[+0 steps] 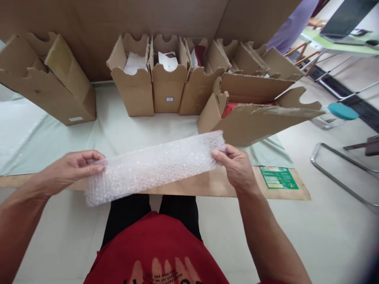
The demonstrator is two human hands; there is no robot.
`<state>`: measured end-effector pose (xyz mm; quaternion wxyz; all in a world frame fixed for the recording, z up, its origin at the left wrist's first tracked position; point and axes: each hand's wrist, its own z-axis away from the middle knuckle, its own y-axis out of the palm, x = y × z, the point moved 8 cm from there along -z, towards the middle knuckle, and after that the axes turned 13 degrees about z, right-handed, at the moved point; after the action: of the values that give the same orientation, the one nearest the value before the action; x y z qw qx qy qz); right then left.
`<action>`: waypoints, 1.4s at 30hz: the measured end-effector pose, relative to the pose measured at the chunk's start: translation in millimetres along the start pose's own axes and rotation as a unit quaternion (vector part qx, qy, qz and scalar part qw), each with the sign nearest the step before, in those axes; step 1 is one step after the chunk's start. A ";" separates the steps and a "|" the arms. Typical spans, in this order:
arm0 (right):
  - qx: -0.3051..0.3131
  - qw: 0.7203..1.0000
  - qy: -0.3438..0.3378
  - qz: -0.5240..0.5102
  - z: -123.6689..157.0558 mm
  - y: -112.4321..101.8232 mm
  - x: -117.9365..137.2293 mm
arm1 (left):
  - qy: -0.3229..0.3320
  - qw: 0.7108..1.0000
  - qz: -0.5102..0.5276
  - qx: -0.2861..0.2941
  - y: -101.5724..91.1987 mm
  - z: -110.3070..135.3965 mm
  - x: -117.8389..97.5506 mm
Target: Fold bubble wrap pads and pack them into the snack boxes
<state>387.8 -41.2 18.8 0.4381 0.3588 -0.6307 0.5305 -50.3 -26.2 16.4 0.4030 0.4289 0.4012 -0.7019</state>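
1. The left hand point(71, 169) and right hand point(237, 167) each have the grip pinched on one end of the bubble wrap strip point(154, 165), probably to keep it stretched flat
2. It is held above the near edge of the surface point(44, 134), apart from the open cardboard boxes point(166, 90) farther away

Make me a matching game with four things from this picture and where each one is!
Things:
1. bubble wrap sheet
2. green label
3. tilted cardboard box
4. red shirt

Places:
A. on the right end of the brown board
B. held between the left hand and the right hand
C. at the bottom of the picture, on the person
D. leaning over on the pale green cloth

Pairs: 1-B, 2-A, 3-D, 4-C
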 end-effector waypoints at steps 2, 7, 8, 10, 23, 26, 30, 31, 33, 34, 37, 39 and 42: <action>0.006 0.999 0.010 0.036 5.7 9.0 -11.0 | 0.102 0.986 -0.086 -0.103 -13.1 -5.5 -21.7; -0.014 0.995 0.026 0.100 12.7 22.2 -23.8 | 0.253 0.932 -0.239 -0.105 74.7 -7.7 -51.1; -0.017 0.995 0.031 0.098 13.3 23.4 -24.7 | 0.279 0.925 -0.247 -0.069 102.8 -7.6 -52.3; -0.018 0.995 0.043 0.083 14.0 25.6 -26.4 | 0.315 0.913 -0.257 -0.021 150.0 -9.1 -52.3; -0.083 0.975 -0.111 0.171 28.5 -18.3 19.3 | 0.054 0.974 -0.206 0.077 128.7 -82.0 -87.2; 0.002 0.943 -0.207 0.260 23.8 9.2 47.0 | 0.040 0.959 -0.246 0.131 135.9 -105.2 -97.0; 0.018 0.922 -0.187 0.337 -4.1 25.2 28.5 | 0.067 0.940 -0.263 0.207 131.1 -115.8 -86.4; 0.006 0.925 -0.166 0.342 -11.9 22.8 19.1 | 0.069 0.935 -0.275 0.213 120.3 -114.2 -80.3; -0.020 0.939 -0.128 0.317 -23.7 15.0 3.3 | 0.054 0.927 -0.305 0.211 87.9 -107.9 -65.6; -0.027 0.949 -0.116 0.291 -27.7 12.2 -1.7 | 0.035 0.926 -0.313 0.207 68.6 -104.1 -58.4; -0.038 0.966 -0.104 0.233 -36.5 12.8 -6.0 | -0.011 0.939 -0.308 0.151 10.8 -98.0 -48.1; -0.040 0.960 -0.106 0.256 -41.2 20.6 -3.9 | -0.022 0.940 -0.335 0.070 -19.2 -99.5 -47.6; -0.070 0.933 -0.116 0.334 -40.2 26.8 1.1 | 0.024 0.889 -0.449 -0.083 -39.0 -97.5 -52.2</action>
<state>369.7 3.1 12.4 0.1838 0.1549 -0.7959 0.5556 -42.6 87.8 43.0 0.0694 0.1847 0.6171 -0.7618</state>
